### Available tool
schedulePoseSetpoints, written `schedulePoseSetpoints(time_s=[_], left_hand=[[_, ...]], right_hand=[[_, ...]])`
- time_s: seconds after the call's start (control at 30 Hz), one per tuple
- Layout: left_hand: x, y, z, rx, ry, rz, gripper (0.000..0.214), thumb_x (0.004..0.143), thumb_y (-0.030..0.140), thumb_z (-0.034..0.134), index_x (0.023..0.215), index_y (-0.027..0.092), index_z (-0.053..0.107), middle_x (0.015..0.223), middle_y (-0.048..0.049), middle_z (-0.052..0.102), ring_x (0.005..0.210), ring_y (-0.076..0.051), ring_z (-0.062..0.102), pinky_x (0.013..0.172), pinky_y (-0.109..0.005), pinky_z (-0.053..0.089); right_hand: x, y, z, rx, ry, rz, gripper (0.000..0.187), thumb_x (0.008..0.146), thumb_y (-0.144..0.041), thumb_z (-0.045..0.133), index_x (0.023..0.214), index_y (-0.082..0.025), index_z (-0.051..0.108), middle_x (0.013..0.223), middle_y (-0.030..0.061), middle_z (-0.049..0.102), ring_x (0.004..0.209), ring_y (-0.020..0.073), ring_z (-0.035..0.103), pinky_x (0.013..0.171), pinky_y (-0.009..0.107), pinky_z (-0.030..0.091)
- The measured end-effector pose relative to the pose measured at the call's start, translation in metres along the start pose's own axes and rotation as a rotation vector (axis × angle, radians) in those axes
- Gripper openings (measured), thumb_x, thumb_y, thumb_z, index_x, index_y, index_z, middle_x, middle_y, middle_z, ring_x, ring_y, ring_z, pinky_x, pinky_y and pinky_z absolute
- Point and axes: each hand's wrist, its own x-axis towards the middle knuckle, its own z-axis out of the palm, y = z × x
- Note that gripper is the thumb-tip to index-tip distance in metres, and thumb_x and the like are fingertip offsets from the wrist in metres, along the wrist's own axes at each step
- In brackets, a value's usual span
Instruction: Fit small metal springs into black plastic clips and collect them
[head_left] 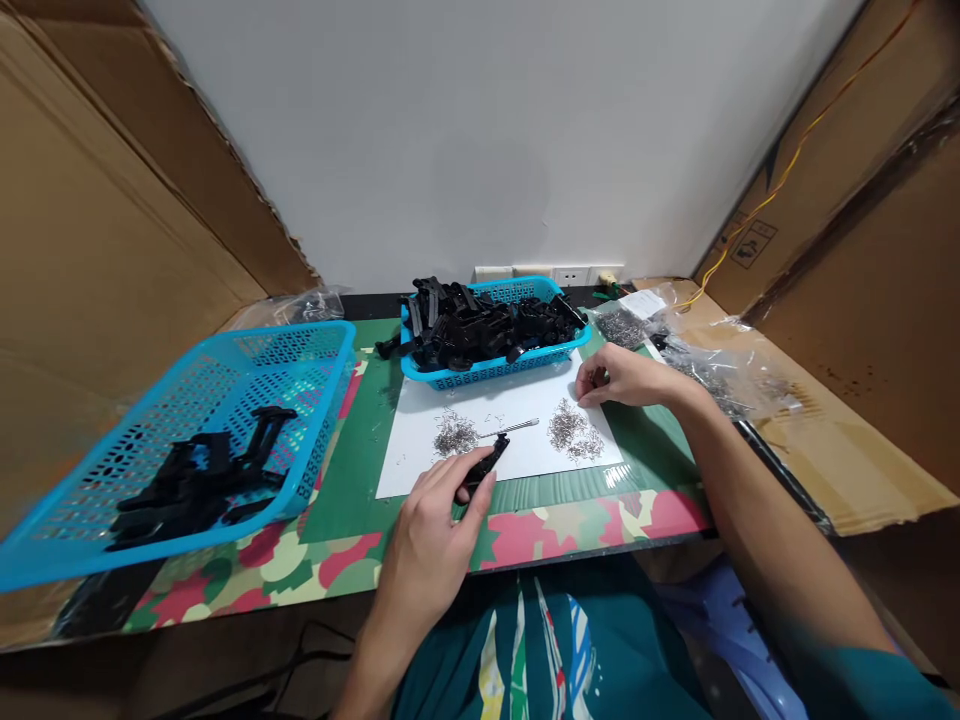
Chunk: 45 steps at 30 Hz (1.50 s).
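My left hand (pixel 442 515) is closed around a slim black plastic part (pixel 487 465) near the front edge of the white sheet (pixel 420 420). Over the sheet's right side, my right hand (pixel 604 375) has its fingers curled together in a pinch; whatever may be between the fingertips is too small to make out. Just below it lies a pile of tiny metal pieces (pixel 574 432). A second such pile (pixel 455 435) sits beyond my left hand. Between the piles rests a thin metal tool (pixel 517 427), partly behind the held part.
A blue basket (pixel 487 373) heaped with black plastic parts (pixel 480 325) stands at the back. At left, a larger blue basket (pixel 225 360) holds several black parts (pixel 202 470). Clear bags of small metal pieces (pixel 712 380) lie at right. Cardboard walls (pixel 862 250) flank the table.
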Motion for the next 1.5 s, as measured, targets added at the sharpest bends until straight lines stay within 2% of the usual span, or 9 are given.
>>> schedulePoseSetpoints(time_s=[0.1,0.2,0.27,0.37,0.53,0.67,0.87,1.33,1.5], left_hand=[[0.0,-0.002,0.001,-0.005,0.019,0.025,0.03,0.105,0.036,0.06,0.131,0.028,0.072,0.114,-0.0033,0.077,0.088,-0.02,0.069,0.081,-0.034,0.057],[-0.001,-0.005,0.003,-0.035,0.051,0.067,0.03,0.102,0.033,0.066,0.13,0.025,0.075,0.119,-0.0052,0.08,0.101,-0.024,0.072,0.089,-0.037,0.058],[-0.001,-0.005,0.004,-0.059,0.055,0.083,0.031,0.1,0.03,0.07,0.13,0.023,0.076,0.116,-0.0062,0.081,0.105,-0.025,0.073,0.09,-0.037,0.058],[-0.001,-0.003,0.006,-0.065,0.049,0.088,0.033,0.097,0.025,0.075,0.129,0.02,0.077,0.103,-0.0061,0.081,0.096,-0.024,0.072,0.083,-0.036,0.058],[-0.002,0.002,0.008,-0.045,0.052,0.111,0.034,0.093,0.02,0.079,0.127,0.018,0.077,0.093,-0.0054,0.079,0.087,-0.023,0.07,0.079,-0.035,0.057],[-0.002,0.004,0.009,-0.025,0.059,0.134,0.035,0.092,0.02,0.08,0.126,0.016,0.077,0.089,-0.0049,0.077,0.086,-0.023,0.07,0.08,-0.036,0.055],[-0.003,0.007,0.008,-0.014,0.024,0.148,0.036,0.092,0.019,0.079,0.128,0.015,0.075,0.091,-0.0046,0.079,0.089,-0.023,0.071,0.082,-0.037,0.053],[-0.006,0.009,0.01,0.003,-0.028,0.154,0.031,0.094,0.02,0.079,0.124,0.019,0.075,0.088,-0.0018,0.077,0.089,-0.023,0.071,0.082,-0.037,0.05],[-0.006,0.008,0.01,-0.003,-0.044,0.161,0.028,0.096,0.021,0.076,0.123,0.021,0.075,0.094,-0.0037,0.078,0.093,-0.024,0.07,0.085,-0.038,0.05]], right_hand=[[-0.001,-0.008,0.005,0.057,0.059,-0.036,0.014,0.083,-0.028,0.077,0.077,-0.017,0.075,0.07,0.0021,0.068,0.065,0.0143,0.055,0.062,0.028,0.04],[0.003,-0.026,0.023,0.245,0.167,-0.081,0.019,0.086,-0.034,0.075,0.078,-0.016,0.072,0.073,0.0018,0.068,0.065,0.0125,0.055,0.062,0.026,0.041],[0.006,-0.04,0.041,0.328,0.135,-0.112,0.018,0.085,-0.032,0.075,0.079,-0.015,0.073,0.073,0.002,0.068,0.063,0.0115,0.054,0.06,0.026,0.041],[0.01,-0.056,0.064,0.328,0.052,-0.127,0.015,0.083,-0.028,0.075,0.078,-0.014,0.075,0.065,-0.0004,0.065,0.057,0.0097,0.049,0.054,0.024,0.037],[0.012,-0.067,0.082,0.242,0.081,-0.1,0.011,0.083,-0.017,0.07,0.075,-0.012,0.077,0.063,0.001,0.068,0.055,0.0092,0.05,0.053,0.023,0.037],[0.014,-0.069,0.088,0.172,0.126,-0.078,0.011,0.079,-0.012,0.069,0.072,-0.013,0.078,0.067,0.0036,0.073,0.058,0.0106,0.055,0.055,0.023,0.04],[0.012,-0.075,0.091,0.105,0.143,0.002,0.01,0.073,-0.011,0.071,0.07,-0.013,0.079,0.063,0.0037,0.072,0.059,0.013,0.06,0.054,0.023,0.04],[0.011,-0.081,0.085,-0.051,0.099,0.078,0.005,0.068,-0.014,0.074,0.067,-0.016,0.079,0.063,0.0042,0.071,0.056,0.0132,0.056,0.051,0.027,0.035],[0.01,-0.082,0.081,-0.067,0.054,0.103,0.005,0.068,-0.014,0.074,0.067,-0.016,0.078,0.063,0.0047,0.071,0.054,0.014,0.056,0.049,0.027,0.036]])
